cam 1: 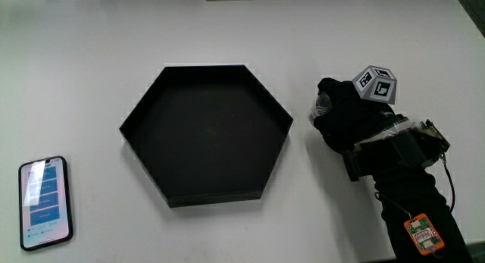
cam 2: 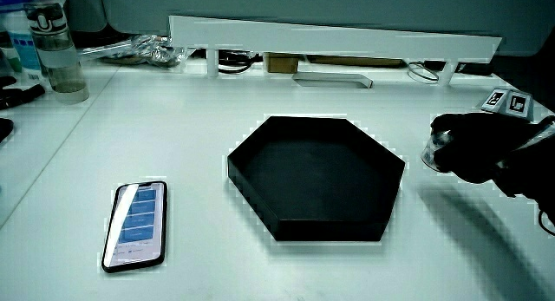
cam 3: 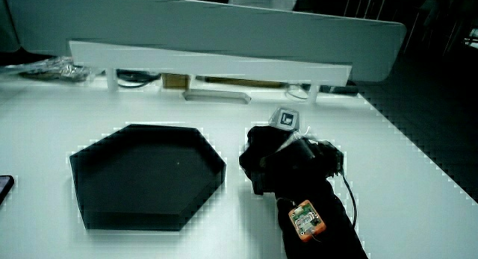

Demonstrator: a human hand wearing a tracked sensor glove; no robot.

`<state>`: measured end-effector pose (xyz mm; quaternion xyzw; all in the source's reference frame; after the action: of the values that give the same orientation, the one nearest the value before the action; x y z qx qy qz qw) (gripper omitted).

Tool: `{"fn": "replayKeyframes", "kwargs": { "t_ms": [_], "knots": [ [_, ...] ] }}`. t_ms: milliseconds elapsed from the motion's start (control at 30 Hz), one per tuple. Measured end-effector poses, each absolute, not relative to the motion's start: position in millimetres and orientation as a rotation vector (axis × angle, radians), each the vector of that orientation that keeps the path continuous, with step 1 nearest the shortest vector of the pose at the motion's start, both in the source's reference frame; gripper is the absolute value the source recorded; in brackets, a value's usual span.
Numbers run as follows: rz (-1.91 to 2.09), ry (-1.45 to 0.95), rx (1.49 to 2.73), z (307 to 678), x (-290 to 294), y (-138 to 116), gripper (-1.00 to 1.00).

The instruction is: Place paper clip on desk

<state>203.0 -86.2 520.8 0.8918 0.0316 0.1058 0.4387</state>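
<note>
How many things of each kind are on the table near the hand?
Tray: 1
Phone: 1
Total: 2
No paper clip shows.

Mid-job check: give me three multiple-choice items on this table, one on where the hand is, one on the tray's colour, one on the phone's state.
1. Where is the hand?
A. over the phone
B. on the table beside the hexagonal tray
C. inside the tray

2. What colour is the hexagonal tray?
A. white
B. red
C. black

3. What state is the phone in?
A. lying flat, screen lit
B. standing on edge
C. lying face down

Answers: 1 B, the main view shows the hand next to the tray's rim, not in it. 2 C, its walls and floor are black in every view. 3 A, its lit screen faces up in a side view.
</note>
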Motion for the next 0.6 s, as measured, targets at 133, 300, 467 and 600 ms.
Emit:
{"fn": "replayKeyframes", "kwargs": {
  "t_ms": [133, 300, 467, 600],
  "knots": [
    [0.256, 0.075, 2.215, 521.1, 206.0, -86.1, 0.0],
    [0.241, 0.065, 2.226, 522.9, 202.4, -83.3, 0.0],
    [0.22, 0.097, 2.198, 534.9, 208.4, -78.6, 0.0],
    [0.216, 0.103, 2.179, 541.2, 209.7, -73.7, 0.0]
  ]
}}
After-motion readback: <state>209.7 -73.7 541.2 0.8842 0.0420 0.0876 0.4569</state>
